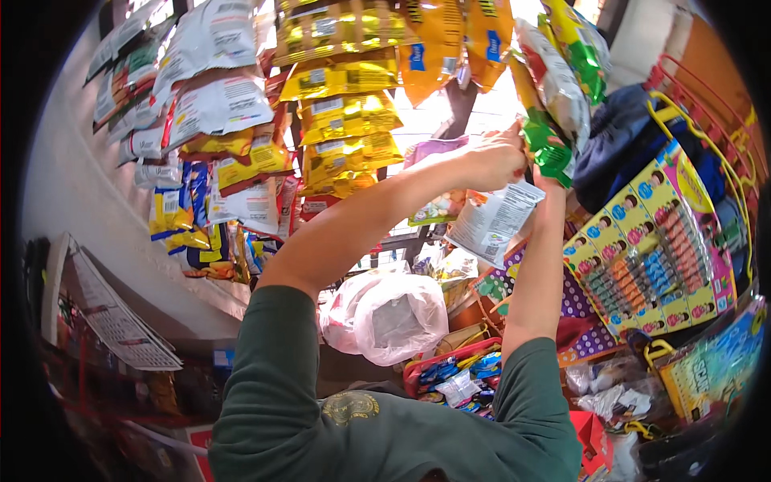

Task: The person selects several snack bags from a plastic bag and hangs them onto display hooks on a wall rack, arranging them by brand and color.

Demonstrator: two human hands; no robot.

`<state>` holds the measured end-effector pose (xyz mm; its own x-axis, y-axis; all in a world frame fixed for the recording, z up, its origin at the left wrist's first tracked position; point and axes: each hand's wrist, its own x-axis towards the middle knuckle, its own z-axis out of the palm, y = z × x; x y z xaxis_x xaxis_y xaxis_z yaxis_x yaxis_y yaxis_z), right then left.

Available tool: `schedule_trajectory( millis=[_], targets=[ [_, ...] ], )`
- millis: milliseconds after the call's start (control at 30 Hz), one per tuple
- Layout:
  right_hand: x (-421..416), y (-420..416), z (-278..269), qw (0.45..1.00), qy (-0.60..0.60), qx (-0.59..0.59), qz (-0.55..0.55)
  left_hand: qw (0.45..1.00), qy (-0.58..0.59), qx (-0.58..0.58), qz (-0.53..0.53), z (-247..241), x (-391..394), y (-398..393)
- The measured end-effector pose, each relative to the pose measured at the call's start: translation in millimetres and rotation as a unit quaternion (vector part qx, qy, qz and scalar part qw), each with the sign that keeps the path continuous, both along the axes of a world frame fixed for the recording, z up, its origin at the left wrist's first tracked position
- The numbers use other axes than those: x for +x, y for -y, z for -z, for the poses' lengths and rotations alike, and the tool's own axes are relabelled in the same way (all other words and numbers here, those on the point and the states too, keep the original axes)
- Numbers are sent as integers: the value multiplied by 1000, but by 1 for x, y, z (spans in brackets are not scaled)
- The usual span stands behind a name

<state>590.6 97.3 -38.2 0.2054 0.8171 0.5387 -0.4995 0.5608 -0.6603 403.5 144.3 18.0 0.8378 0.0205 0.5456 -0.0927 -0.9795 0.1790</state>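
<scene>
My left hand point(495, 161) is raised among hanging snack packets, its fingers curled; what they grip, if anything, is unclear. Just beneath it hangs a silver-white packet point(499, 222) with printing on its back, tilted. A green and yellow snack packet point(547, 147) hangs in front of my right hand point(547, 178) and covers most of it, leaving little more than the wrist in sight. My forearms nearly meet there. Behind my left wrist hangs a packet with a pink-purple top point(435, 149).
Rows of gold packets point(349, 117) and white packets point(217, 108) hang at upper left. Below are a white plastic bag point(415, 322) and a red basket point(415, 376) of small sachets. At right hang a yellow display card point(641, 241) and yellow hangers point(747, 181). Window bars point(461, 111) stand behind.
</scene>
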Motion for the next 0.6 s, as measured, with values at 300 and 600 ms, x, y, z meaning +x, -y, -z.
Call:
schedule_trajectory(
  millis=[300, 600],
  targets=[
    [10, -20, 7, 998, -25, -43, 43, 998, 14, -40, -54, 3, -8, 3],
    [21, -38, -39, 996, -52, -20, 74, 952, -21, -258, -162, 7, 0, -32]
  ],
)
